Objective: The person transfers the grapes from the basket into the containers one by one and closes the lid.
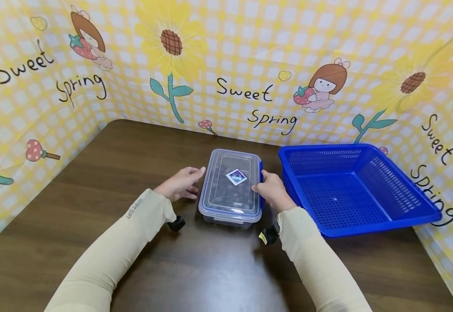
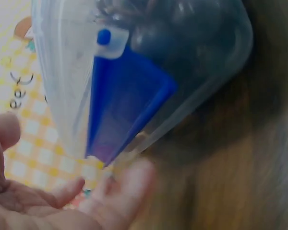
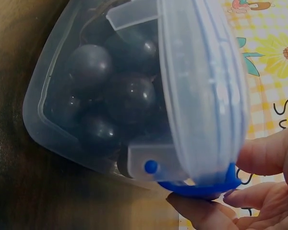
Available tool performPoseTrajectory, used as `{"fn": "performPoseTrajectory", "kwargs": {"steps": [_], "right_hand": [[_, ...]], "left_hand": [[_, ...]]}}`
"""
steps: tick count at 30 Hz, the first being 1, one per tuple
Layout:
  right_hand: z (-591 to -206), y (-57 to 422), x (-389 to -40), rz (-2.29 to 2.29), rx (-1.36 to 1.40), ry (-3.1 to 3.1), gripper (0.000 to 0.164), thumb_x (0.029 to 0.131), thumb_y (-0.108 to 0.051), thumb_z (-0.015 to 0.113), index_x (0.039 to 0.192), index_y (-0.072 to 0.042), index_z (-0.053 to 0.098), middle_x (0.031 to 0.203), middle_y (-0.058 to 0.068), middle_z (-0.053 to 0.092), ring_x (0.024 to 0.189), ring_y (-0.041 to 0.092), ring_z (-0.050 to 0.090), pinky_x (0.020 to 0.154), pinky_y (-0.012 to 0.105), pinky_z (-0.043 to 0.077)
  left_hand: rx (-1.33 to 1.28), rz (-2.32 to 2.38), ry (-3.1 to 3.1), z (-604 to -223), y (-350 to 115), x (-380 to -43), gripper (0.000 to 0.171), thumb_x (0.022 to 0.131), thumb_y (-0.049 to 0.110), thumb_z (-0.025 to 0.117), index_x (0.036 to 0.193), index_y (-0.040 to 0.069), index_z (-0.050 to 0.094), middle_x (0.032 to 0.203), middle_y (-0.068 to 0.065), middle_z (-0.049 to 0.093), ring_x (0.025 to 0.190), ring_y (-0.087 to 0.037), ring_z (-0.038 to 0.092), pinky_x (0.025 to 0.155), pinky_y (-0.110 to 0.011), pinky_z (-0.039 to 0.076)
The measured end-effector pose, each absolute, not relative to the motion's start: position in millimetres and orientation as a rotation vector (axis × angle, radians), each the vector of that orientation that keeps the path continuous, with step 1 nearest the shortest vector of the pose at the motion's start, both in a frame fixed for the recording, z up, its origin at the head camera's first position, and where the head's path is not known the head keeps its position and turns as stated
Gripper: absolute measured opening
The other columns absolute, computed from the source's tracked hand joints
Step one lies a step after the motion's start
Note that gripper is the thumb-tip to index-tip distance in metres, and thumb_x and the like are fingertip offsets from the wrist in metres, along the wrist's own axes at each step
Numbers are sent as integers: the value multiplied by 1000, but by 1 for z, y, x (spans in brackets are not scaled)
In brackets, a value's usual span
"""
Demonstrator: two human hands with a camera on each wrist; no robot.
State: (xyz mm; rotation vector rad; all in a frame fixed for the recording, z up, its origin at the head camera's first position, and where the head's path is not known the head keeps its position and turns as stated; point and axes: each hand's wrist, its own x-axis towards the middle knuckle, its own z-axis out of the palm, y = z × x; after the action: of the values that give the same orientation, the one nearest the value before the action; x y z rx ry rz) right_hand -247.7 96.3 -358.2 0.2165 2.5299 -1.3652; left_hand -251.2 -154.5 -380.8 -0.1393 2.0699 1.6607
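A clear plastic food container (image 1: 232, 195) with a lid and blue side latches sits on the table, a diamond-shaped label on its lid. Several dark round things (image 3: 129, 98) show through its wall. My left hand (image 1: 181, 182) is just off the container's left side, fingers loosely spread. In the left wrist view, the blue latch (image 2: 125, 100) on that side is swung outward, above the fingertips. My right hand (image 1: 272, 190) is at the opposite side. Its thumb presses the lid's edge while its fingers curl under the other blue latch (image 3: 201, 187), pinching it.
A blue perforated plastic basket (image 1: 312, 212) stands on the table to the right, close beside my right hand. Behind the brown table (image 1: 144, 151) and at its sides hangs a yellow checked cloth (image 1: 249, 56) with printed flowers.
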Motion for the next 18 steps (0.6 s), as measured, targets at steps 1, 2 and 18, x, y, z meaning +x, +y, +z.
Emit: {"fn": "performPoseTrajectory", "kwargs": {"steps": [1, 2, 18], "right_hand": [[-358, 97, -248, -1356, 216, 2532, 71, 89, -1, 61, 150, -2, 26, 147, 20, 39, 119, 36, 52, 90, 51, 48], [-358, 97, -248, -1352, 217, 2528, 71, 89, -1, 61, 150, -2, 25, 147, 21, 38, 121, 37, 51, 91, 52, 48], [-357, 100, -247, -1460, 207, 2426, 71, 91, 1, 59, 151, -2, 22, 149, 20, 36, 126, 35, 46, 94, 55, 43]], "left_hand": [[-160, 1705, 2000, -383, -155, -251, 70, 102, 42, 38, 151, 0, 9, 147, -29, 25, 121, -43, 43, 94, -51, 46], [-182, 1740, 1933, -385, -155, -251, 73, 102, 45, 35, 152, 2, 3, 149, -30, 20, 125, -45, 39, 96, -53, 44], [-183, 1677, 1875, -380, -155, -244, 80, 94, 25, 62, 151, 3, 11, 132, -28, 48, 106, -38, 59, 82, -46, 54]]}}
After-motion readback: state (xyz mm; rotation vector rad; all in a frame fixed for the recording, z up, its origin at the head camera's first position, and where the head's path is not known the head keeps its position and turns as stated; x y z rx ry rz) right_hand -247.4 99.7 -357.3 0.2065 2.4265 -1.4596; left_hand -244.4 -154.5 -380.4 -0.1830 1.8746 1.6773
